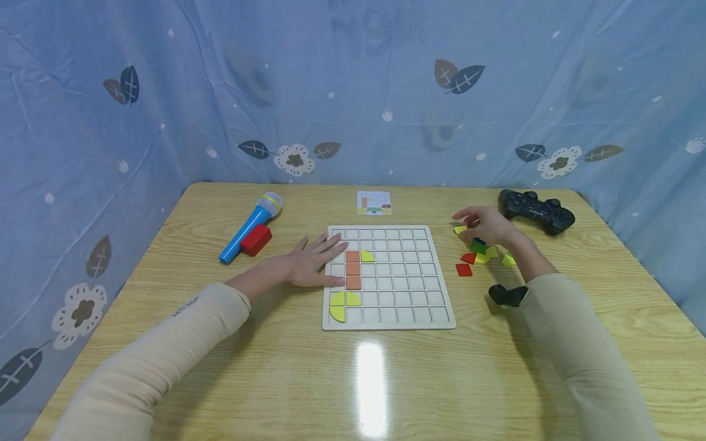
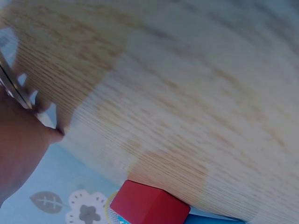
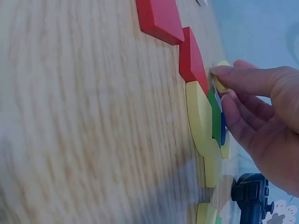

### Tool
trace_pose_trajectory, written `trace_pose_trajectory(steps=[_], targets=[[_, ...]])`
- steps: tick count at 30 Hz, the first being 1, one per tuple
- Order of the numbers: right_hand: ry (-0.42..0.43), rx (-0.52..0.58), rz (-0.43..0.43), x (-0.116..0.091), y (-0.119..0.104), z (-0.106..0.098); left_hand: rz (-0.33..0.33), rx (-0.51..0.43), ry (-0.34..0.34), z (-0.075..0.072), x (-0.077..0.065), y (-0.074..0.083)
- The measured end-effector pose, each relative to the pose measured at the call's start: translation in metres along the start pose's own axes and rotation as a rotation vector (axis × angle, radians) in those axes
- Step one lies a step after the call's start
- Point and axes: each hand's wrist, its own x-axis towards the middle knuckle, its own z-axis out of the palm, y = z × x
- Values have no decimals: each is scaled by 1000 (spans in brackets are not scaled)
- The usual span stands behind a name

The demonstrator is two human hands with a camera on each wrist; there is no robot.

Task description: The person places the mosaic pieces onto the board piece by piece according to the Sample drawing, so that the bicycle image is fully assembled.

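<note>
A white grid board point(image 1: 386, 327) lies on the table. My left hand point(image 1: 309, 263) rests with fingers spread on its left side; in the left wrist view that hand point(image 2: 21, 144) is only partly seen. Three orange squares point(image 1: 353, 269) stand in a column on the board, a yellow quarter-circle piece point(image 1: 367, 256) beside the top one. Several yellow pieces point(image 1: 337, 313) sit at its lower left. To the board's right, my right hand point(image 1: 488, 225) pinches a yellow piece point(image 3: 221, 83) between thumb and finger, above loose red point(image 3: 192, 58), yellow point(image 3: 198, 116), green point(image 3: 215, 116) and blue pieces.
A small pattern card point(image 1: 374, 203) lies behind the board. At the left are a blue toy microphone point(image 1: 248, 229) and a red block point(image 1: 256, 240). A black game controller point(image 1: 536, 210) lies at the back right. One black grip-like part point(image 1: 507, 295) shows by the right wrist.
</note>
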Motion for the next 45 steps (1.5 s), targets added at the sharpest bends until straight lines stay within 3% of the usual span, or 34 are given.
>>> trace_pose_trajectory(steps=[8,16,23,28,34,45], targets=[[30,75,-11,-6,-6,3,-3,1,-2,-1,-1,3],[51,77,-108,-16,-25,13,-20,5,-13,0,0,2],[-59,194,-131,-24,-44,30,-20,16,-14,-1,1,2],[-195,253,-154,-28,-58,44,-13,11,-17,-1,1,0],[-313,269,-197,-29,-69,65,-16,3,-22,-1,1,1],[-437,338,-142,-42,-100,87,-22,3,-27,-3,0,2]])
